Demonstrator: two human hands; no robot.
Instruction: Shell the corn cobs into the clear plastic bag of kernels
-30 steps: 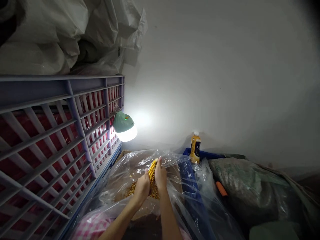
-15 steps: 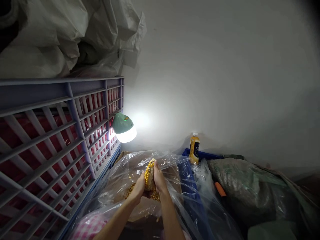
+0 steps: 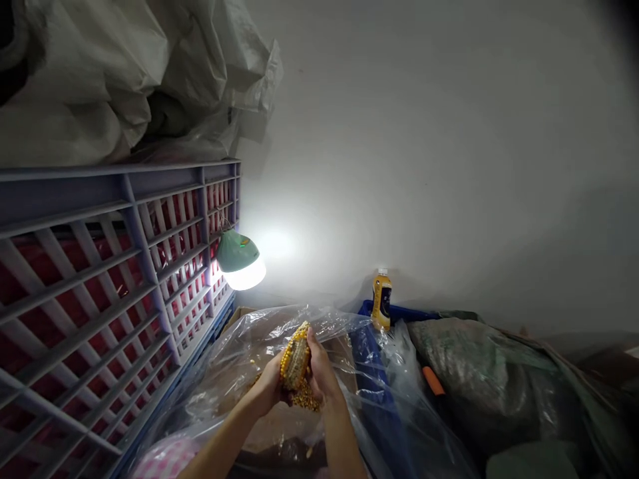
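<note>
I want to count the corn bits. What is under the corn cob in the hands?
Loose yellow kernels lie under the corn cob, inside a clear plastic bag. The hands cover part of the pile.

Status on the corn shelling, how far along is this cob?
Done: a bare strip shows on the corn cob, and loose kernels lie in the plastic-lined box. In hand: left hand and right hand both grip the cob. Left: rows of yellow kernels on its edges and tip.
</note>
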